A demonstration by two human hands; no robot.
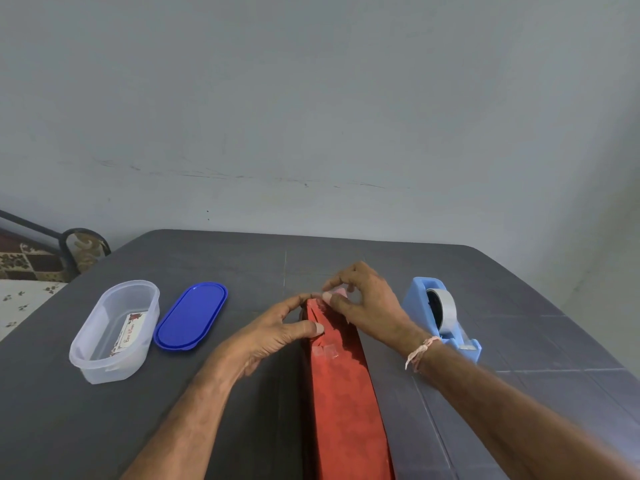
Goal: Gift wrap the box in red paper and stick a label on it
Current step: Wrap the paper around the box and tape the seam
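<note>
Red-wrapped box (341,393) is being steadied along the table's (104,427) centre, its far end flap held down by the left hand (277,336), fingers clamped. A tape piece (barely visible) is being pinched by the right hand (363,303); it should be pressed flat across the fold.

Soft even light, wide-angle edge distortion

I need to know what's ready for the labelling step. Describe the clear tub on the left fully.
The clear tub is a long oval container of cloudy see-through plastic, standing upright and open on the dark table. Its blue lid lies flat just to its right, close beside it. Inside, a printed label card with red decoration and some writing leans against the far wall. Neither hand touches the tub.
</note>
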